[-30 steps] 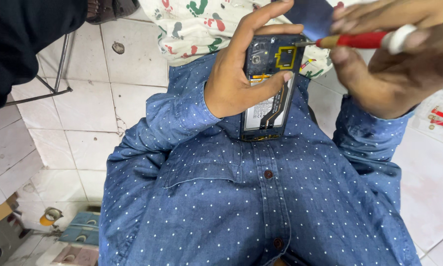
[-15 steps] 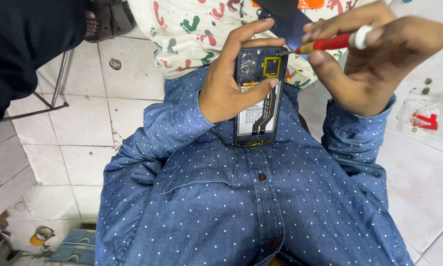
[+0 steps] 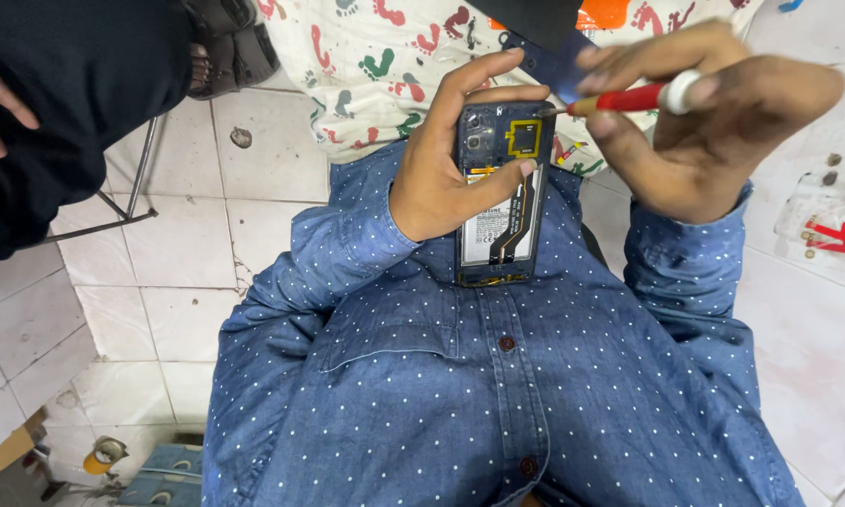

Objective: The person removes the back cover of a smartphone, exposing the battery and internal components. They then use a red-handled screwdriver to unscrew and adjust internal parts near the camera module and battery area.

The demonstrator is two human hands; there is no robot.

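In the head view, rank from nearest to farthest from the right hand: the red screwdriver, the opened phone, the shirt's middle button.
From the right hand:
1. Red screwdriver, held in its fingers.
2. Opened phone, to its left, held by the left hand.
3. Shirt's middle button, lower down.

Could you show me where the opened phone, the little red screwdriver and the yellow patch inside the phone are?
Opened dark smartphone with its back cover off (image 3: pixel 497 235): head view, on the pale battery.
Red-handled screwdriver with white cap (image 3: pixel 629 98): head view, on the red handle.
Yellow patch inside the phone (image 3: pixel 524 139): head view, on its middle.
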